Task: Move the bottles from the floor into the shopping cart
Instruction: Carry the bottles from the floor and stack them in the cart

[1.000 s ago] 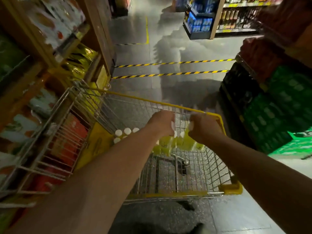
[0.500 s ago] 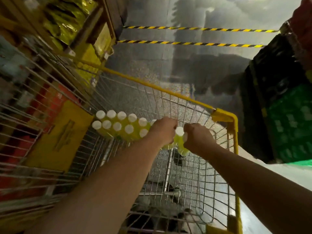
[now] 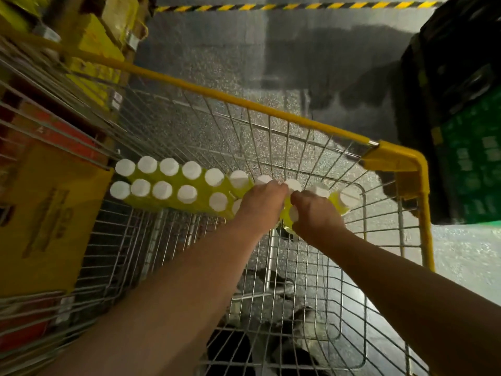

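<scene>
Fingers [image 3: 277, 187] of my left hand [image 3: 260, 204] curl down over the white caps, gripping bottle tops that its knuckles hide from me. The right hand [image 3: 318, 218] sits just beside it, almost touching, its fingers closed round the neck of one bottle, whose cap shows at the thumb. Both hands are low inside the cart [image 3: 244, 100], close to its far wall.

The bottles [image 3: 168, 198] stand upright on the cart's wire bottom in two rows along that far wall. They run from its left side almost to the right corner, yellow-green bodies packed together, caps up. The ones under my hands belong to the right end of the rows. Both forearms reach in over the near end of the cart.

Through the mesh and beyond the cart's yellow rim I see speckled grey floor [image 3: 206, 66]. A black-and-yellow tape [image 3: 271, 7] crosses it well past the cart. A yellow box [image 3: 48, 213] stands against the outside of the cart's left wall. Green crates [image 3: 471, 158] are stacked just off its right corner.
</scene>
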A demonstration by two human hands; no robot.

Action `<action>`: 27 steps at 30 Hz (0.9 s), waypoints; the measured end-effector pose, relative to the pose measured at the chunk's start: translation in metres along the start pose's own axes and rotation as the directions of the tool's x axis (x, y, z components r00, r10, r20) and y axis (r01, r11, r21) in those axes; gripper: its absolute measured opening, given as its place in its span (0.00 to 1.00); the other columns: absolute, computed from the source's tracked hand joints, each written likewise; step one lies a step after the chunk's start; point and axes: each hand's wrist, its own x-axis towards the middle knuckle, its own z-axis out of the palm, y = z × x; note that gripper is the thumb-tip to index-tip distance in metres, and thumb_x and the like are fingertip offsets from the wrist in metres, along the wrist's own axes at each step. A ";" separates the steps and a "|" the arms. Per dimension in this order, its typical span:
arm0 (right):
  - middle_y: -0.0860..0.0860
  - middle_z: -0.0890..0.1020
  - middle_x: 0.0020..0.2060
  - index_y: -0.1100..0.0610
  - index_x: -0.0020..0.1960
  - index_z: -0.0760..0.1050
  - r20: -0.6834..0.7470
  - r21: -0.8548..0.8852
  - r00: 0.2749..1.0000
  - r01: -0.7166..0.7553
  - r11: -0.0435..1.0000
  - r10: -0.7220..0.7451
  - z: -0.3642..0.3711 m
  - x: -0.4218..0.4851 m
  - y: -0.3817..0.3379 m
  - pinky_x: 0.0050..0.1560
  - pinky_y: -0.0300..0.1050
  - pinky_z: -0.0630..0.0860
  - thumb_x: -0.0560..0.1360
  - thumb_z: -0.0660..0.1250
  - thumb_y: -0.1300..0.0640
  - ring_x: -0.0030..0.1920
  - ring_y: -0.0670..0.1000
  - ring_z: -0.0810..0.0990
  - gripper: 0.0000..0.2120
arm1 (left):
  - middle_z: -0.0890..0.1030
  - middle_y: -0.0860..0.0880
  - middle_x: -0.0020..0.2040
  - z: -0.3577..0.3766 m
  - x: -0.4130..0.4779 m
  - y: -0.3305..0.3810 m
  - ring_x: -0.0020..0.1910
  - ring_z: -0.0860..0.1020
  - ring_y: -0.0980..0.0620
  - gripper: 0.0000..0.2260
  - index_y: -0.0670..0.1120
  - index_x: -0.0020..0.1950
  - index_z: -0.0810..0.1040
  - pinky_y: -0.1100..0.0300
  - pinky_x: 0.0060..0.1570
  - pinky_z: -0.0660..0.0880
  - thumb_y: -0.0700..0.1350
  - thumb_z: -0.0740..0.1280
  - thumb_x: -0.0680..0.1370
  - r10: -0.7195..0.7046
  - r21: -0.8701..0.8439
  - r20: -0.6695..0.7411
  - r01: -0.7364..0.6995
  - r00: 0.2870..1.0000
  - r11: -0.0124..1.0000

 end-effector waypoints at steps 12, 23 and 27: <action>0.55 0.74 0.57 0.58 0.65 0.67 -0.010 -0.058 0.997 0.074 0.996 -0.075 0.010 0.009 0.012 0.43 0.45 0.74 0.75 0.64 0.62 0.51 0.57 0.79 0.19 | 0.74 0.45 0.56 0.022 0.011 -0.002 0.53 0.77 0.47 0.11 0.41 0.61 0.70 0.57 0.47 0.75 0.36 0.62 0.79 0.061 0.166 0.078 -0.074 0.995 0.983; 0.55 0.73 0.58 0.58 0.65 0.65 0.068 -0.079 0.995 0.074 0.994 -0.069 0.005 0.001 0.010 0.48 0.49 0.77 0.71 0.73 0.51 0.54 0.58 0.78 0.29 | 0.72 0.45 0.57 0.017 -0.001 -0.006 0.57 0.74 0.46 0.16 0.43 0.62 0.70 0.55 0.49 0.73 0.45 0.68 0.77 0.007 0.145 0.091 -0.020 0.996 0.989; 0.54 0.73 0.57 0.57 0.63 0.67 0.009 -0.168 0.997 0.077 0.983 -0.076 -0.032 -0.015 0.003 0.41 0.45 0.72 0.73 0.70 0.50 0.52 0.56 0.78 0.23 | 0.72 0.46 0.60 -0.021 -0.023 0.001 0.59 0.73 0.45 0.22 0.45 0.65 0.69 0.52 0.53 0.72 0.46 0.70 0.74 -0.018 0.237 0.029 0.010 0.999 0.971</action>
